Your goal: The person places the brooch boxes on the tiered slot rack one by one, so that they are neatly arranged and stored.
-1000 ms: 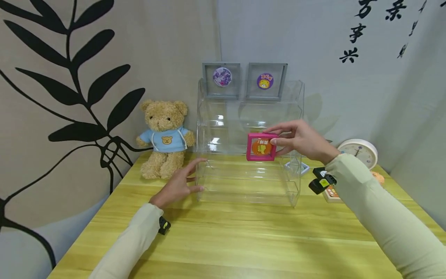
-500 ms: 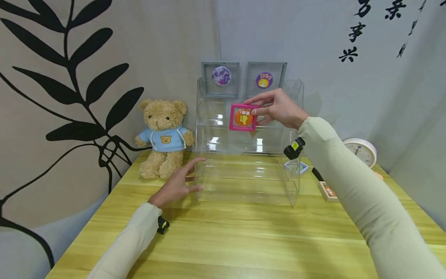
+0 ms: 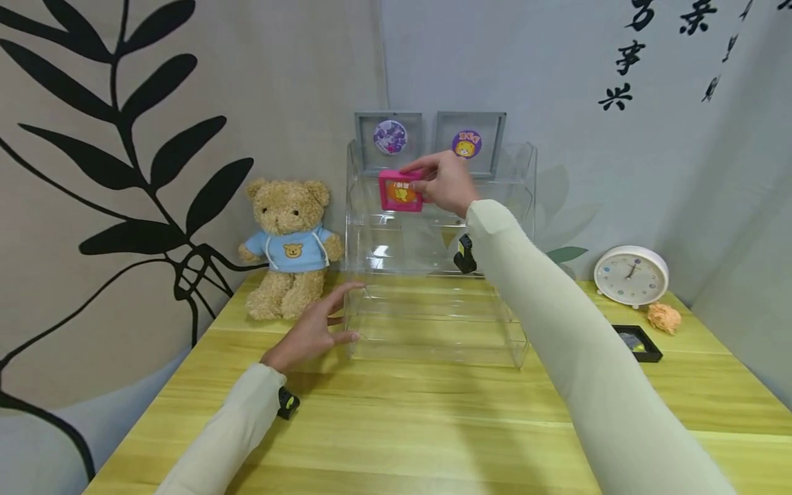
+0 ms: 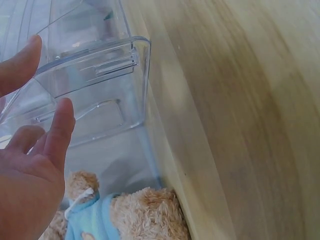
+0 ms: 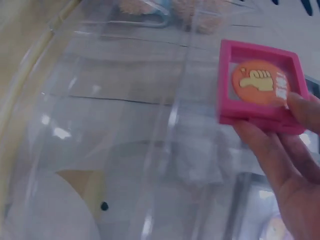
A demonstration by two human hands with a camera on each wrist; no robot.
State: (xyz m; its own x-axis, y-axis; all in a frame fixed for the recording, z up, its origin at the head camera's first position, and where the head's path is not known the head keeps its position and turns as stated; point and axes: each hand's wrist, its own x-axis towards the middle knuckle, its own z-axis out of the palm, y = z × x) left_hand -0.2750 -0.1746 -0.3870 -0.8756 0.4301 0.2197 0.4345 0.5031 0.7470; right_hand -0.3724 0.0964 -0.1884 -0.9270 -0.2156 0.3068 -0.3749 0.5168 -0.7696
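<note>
My right hand (image 3: 447, 184) pinches a small pink frame (image 3: 399, 192) by its right side, thumb in front and fingers behind. Inside the frame is an orange round badge (image 5: 255, 82) with a yellow thumbs-up. The frame hangs in front of the upper part of a clear acrylic tiered display rack (image 3: 427, 265), overlapping the lower edge of the left grey frame (image 3: 365, 161) in the head view. My left hand (image 3: 309, 333) is at the rack's lower left side, its thumb and extended fingers spread beside the clear side panel.
A second grey frame (image 3: 442, 130) with a purple bear badge stands on the top tier. A teddy bear (image 3: 291, 234) in a blue hoodie sits left of the rack. To the right are a white clock (image 3: 631, 275), a peach crumpled lump (image 3: 664, 318) and a black frame (image 3: 646, 350).
My right hand has carried the pink frame up and leftward, from in front of the middle tiers to just below the left grey frame. My left hand has stayed at the rack's side.
</note>
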